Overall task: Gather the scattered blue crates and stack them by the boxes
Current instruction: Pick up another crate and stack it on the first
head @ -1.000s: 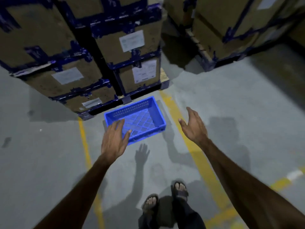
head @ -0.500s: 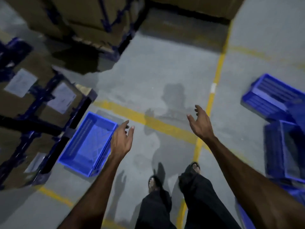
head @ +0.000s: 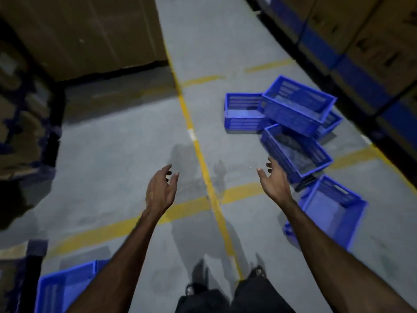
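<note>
Both hands empty: left hand (head: 160, 193) and right hand (head: 274, 182) spread, reaching toward scattered crates (head: 295, 152) on the floor's right side; one crate (head: 65, 288) sits by boxes (head: 22, 123), probably stack base

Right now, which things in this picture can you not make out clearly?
- Crate by the boxes, head view: cut off by the bottom edge and partly hidden by the left arm.
- Pile of crates: how many lie there is unsure; they overlap each other.
- Near crate: its left part is hidden behind the right arm.
- Boxes: blurred and dark; labels unreadable.
</note>
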Motion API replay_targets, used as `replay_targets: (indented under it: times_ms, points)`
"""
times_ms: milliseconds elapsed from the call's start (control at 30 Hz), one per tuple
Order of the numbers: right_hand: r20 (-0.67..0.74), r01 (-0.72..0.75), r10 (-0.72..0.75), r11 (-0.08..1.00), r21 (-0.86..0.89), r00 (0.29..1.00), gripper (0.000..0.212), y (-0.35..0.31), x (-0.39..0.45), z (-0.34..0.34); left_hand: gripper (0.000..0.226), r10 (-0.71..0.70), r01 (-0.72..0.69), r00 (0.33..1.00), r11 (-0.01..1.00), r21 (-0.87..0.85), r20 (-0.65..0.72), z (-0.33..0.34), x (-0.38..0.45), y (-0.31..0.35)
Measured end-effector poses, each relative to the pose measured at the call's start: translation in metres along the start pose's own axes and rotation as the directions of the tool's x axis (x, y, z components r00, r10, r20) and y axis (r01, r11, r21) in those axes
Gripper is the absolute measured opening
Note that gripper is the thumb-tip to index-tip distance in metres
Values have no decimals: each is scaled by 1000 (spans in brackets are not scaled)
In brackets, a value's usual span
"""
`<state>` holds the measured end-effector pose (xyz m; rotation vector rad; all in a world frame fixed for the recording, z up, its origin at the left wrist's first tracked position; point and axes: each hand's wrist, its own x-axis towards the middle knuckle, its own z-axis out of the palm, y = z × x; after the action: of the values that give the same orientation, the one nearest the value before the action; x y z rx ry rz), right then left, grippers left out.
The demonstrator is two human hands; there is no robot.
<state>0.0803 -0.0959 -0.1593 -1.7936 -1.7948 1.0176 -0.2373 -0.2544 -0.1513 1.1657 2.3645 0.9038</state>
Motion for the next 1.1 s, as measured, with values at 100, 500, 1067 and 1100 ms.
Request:
replay_targets:
  times_ms: [100,500,1067,1100]
  points:
    - [-23,-40,41,999,31,999,62,23,12,-49,51,84,-84,995,996,6,52,34,9,56]
    - [-104,-190,201,976,105,974,63,132,55,-193,49,289,-292,940,956,-11,181,173,31,222]
    - [-230,-305,361,921,243,904,53,133,214,-251,46,394,-389,886,919,-71,245,270,207,335]
    - [-234,-313,370,917,248,899,53,127,228,-254,46,394,-392,882,918,-63,259,274,223,342]
